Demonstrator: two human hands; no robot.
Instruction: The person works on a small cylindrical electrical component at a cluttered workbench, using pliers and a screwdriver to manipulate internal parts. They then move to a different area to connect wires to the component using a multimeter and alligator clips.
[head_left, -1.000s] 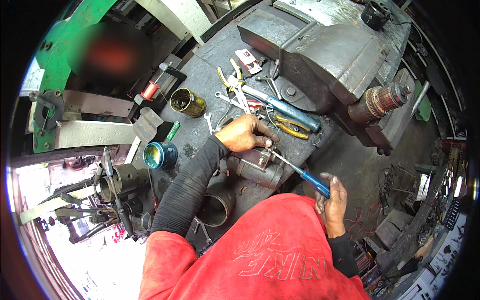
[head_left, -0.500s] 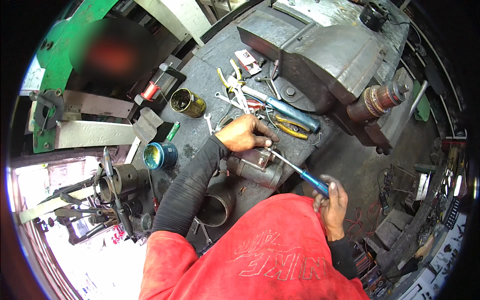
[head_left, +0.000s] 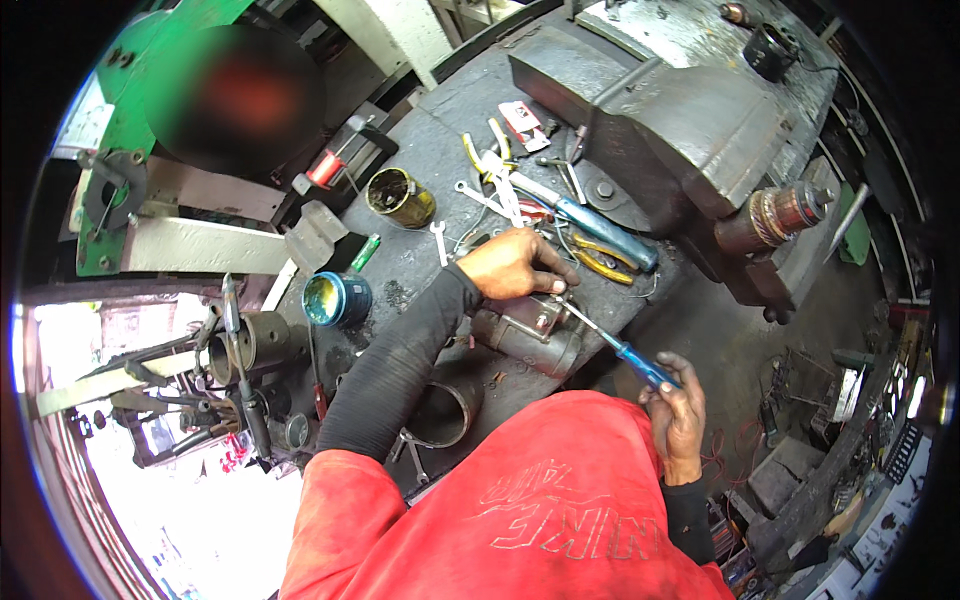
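Left arm: reached forward and up from the lower edge, elbow bent, covered in a black ribbed sleeve to the wrist.
Left hand (head_left: 515, 265): palm down, knuckles up, fingers curled and pinched together at the tips, pressing down on what lay under them.
Right arm: tucked close to the body, forearm mostly hidden, black cuff showing at the wrist.
Right hand (head_left: 677, 415): held lower than the left, well apart from it, fingers wrapped tight around a blue handle, thumb on top.
Torso: red shirt filled the lower centre.
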